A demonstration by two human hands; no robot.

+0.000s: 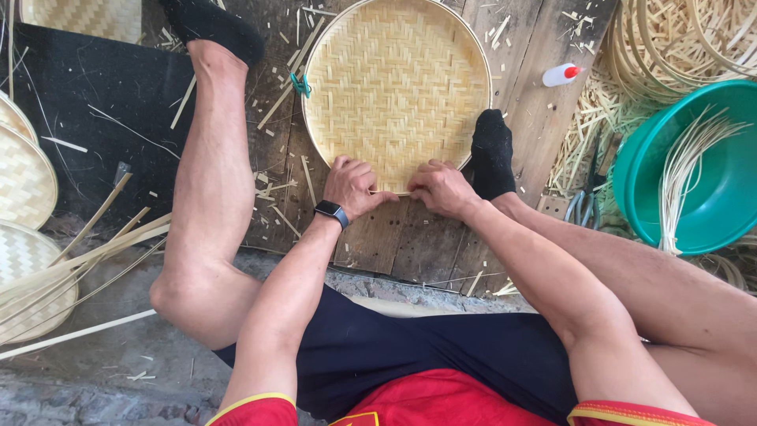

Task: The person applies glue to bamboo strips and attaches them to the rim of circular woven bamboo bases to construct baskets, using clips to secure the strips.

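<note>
Flat on the wooden boards (410, 237), between two black-socked feet: a round woven bamboo tray (394, 87), with a green basin (694, 170) of thin strips off to the right. At the tray's near rim, left hand (352, 188) and right hand (441, 188) close together (knuckles up), fingers clenched on the edge. Beyond the tray, a small white glue bottle (561, 75).

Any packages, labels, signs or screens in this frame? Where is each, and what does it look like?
Small bottle: lying on the wooden boards right of the woven tray; white body, red cap.
Smartwatch: on the left wrist, behind the left hand; rectangular dark screen, black band, nothing legible.
No signs or labels show.
</note>
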